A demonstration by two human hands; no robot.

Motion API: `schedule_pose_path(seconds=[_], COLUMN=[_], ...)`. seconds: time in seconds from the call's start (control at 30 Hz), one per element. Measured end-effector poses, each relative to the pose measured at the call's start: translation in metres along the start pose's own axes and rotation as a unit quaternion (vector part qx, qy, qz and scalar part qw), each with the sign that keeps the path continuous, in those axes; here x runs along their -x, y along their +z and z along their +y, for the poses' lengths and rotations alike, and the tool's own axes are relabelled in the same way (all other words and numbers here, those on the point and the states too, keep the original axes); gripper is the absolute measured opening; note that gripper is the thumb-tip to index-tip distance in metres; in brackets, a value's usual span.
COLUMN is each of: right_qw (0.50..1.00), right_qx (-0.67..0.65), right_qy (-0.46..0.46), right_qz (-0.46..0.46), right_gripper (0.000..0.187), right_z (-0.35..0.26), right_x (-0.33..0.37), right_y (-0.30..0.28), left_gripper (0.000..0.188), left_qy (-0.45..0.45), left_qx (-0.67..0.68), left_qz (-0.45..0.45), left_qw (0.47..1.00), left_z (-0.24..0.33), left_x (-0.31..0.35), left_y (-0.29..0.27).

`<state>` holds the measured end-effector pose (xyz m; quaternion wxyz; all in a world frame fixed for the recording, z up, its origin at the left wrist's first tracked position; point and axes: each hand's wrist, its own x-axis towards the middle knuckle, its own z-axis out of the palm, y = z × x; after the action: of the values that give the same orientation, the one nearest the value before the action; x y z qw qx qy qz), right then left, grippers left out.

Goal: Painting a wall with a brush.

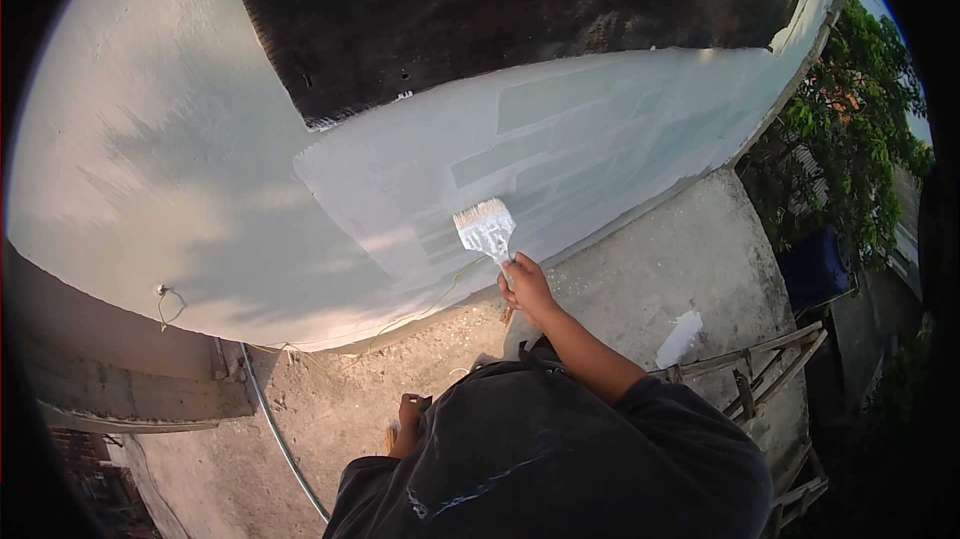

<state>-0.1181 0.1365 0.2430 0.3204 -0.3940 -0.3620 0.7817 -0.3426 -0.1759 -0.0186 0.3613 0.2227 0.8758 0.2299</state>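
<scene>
My right hand (526, 285) is shut on the handle of a wide flat paintbrush (486, 228). Its pale, paint-laden bristles press against the light grey-green wall (380, 209), low down near the concrete ledge. Fresh, darker brush strokes show on the wall just above and to the right of the brush. My left hand (410, 413) hangs by my hip beside my dark shirt. A small tan thing shows just below it, but I cannot make out whether the hand holds it.
A dark unpainted patch (500, 9) covers the wall's top. The concrete ledge (650, 269) bears a white paint splash (680, 339). A wooden ladder (760, 369) leans at its right edge, a hose (275, 429) runs along the left, and a blue barrel (815, 269) and trees stand below.
</scene>
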Motion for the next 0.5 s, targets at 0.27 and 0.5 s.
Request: schedule_pose_path(seconds=[0.27, 0.5], right_qw=[0.996, 0.987], right_qx=[0.025, 0.138], right_qy=[-0.011, -0.045], right_qz=[0.087, 0.068], right_gripper=[0.005, 0.010], right_z=[0.014, 0.023], right_x=[0.002, -0.019], right_y=[-0.024, 0.001], left_gripper=[0.029, 0.031], left_qy=[0.001, 0.020], left_qx=[-0.012, -0.023], left_qz=[-0.026, -0.018], left_qw=[1.000, 0.999], left_z=[0.001, 0.016], left_x=[-0.005, -0.013], left_y=[0.000, 0.002])
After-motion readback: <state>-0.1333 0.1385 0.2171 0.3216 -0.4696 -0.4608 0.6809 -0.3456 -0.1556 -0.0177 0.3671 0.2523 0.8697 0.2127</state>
